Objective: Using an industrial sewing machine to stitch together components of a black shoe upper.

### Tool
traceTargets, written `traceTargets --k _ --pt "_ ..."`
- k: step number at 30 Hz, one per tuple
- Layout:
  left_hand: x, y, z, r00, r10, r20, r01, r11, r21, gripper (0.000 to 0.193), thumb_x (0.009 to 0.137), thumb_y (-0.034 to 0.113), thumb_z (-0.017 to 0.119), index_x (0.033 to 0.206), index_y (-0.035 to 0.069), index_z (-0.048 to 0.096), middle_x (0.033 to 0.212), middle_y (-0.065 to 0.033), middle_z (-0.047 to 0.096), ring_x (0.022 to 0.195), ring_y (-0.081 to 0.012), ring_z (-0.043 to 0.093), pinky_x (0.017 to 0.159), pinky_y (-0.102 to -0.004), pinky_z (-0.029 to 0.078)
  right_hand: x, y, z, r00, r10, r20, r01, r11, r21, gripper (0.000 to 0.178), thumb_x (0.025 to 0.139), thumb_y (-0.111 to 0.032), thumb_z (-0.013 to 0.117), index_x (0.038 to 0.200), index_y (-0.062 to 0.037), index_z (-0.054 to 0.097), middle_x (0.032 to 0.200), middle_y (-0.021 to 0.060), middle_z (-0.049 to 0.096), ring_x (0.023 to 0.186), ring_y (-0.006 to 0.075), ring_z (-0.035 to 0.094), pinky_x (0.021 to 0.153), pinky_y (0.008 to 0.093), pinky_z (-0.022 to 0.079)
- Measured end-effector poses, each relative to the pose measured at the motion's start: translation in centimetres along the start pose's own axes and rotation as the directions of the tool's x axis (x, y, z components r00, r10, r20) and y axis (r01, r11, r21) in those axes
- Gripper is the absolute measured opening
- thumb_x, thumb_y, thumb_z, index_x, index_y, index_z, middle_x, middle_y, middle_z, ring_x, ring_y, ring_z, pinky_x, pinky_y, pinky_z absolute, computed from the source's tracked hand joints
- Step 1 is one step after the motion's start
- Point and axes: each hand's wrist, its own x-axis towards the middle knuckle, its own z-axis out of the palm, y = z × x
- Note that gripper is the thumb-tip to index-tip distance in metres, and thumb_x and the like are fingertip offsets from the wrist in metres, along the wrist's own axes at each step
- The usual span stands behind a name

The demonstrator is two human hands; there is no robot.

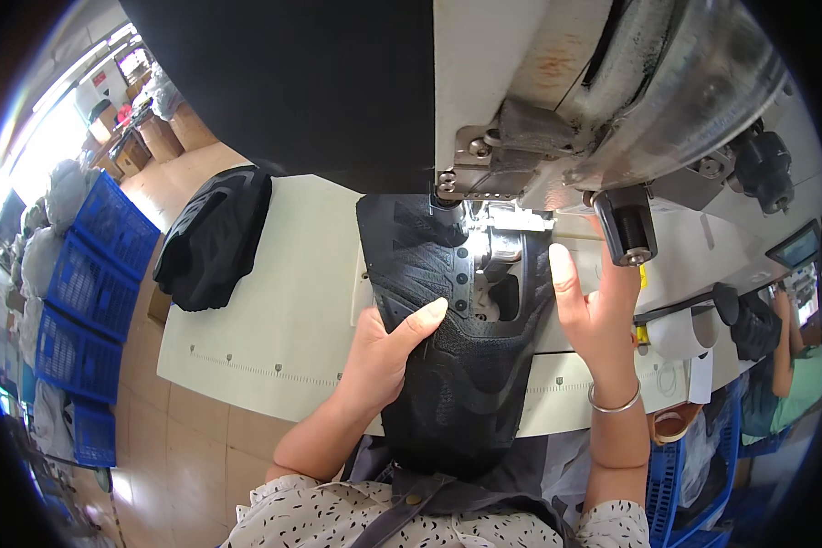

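Observation:
A black moulded shoe upper (461, 393), with a cut-out opening and a row of eyelets, lies on the pale table under the lit needle area of a sewing machine (502, 169). My left hand (385, 354) grips its left edge, thumb pressed on top and fingers hidden beneath. At the right edge is my right hand (603, 324), thumb and fingers apart, with a metal bangle on the wrist. Its thumb is close to the upper's edge; I cannot tell whether it touches. The upper's lower end hangs over the table's front edge towards my lap.
More black shoe uppers (215, 237) are piled at the table's left. Blue crates (80, 352) with bagged goods stand on the floor beyond. A tape roll (674, 425) and a blue basket (694, 489) sit at lower right. Another person's arm (784, 352) shows far right.

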Motion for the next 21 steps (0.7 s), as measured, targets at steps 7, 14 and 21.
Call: traceTargets --k 7,14,21 --pt "0.0 -0.3 -0.1 1.000 0.017 -0.007 -0.017 0.999 -0.031 0.017 0.084 0.006 0.057 0.099 -0.002 0.059 0.093 -0.0068 0.062 0.082 -0.0122 0.060 0.073 -0.0261 0.049 -2.1 0.0 0.9 0.993 0.025 -0.113 -0.010 0.991 0.133 0.052 0.075 -0.007 0.058 0.124 0.0010 0.040 0.123 0.0187 0.045 0.111 0.0313 0.046 0.096 0.0378 0.034" --pt "0.2 -0.6 -0.2 0.997 0.072 -0.017 -0.070 0.993 0.095 0.023 0.083 0.012 0.059 0.101 -0.002 0.056 0.094 -0.0054 0.060 0.082 -0.0111 0.057 0.074 -0.0262 0.048 -5.8 -0.6 0.5 0.740 0.485 0.466 -0.498 -0.071 0.864 0.038 0.084 -0.007 0.053 0.118 0.0052 0.043 0.118 0.0126 0.051 0.108 0.0194 0.050 0.092 0.0314 0.040" --pt "0.3 -0.6 0.1 0.991 0.135 -0.016 -0.130 0.975 0.181 0.017 0.083 0.011 0.058 0.095 -0.001 0.059 0.087 -0.0019 0.060 0.078 -0.0084 0.056 0.071 -0.0249 0.047 -6.6 -2.3 0.8 0.768 0.526 0.364 -0.483 0.104 0.870 0.037 0.082 -0.008 0.056 0.115 0.0037 0.046 0.105 0.0112 0.058 0.093 0.0160 0.058 0.083 0.0276 0.046"
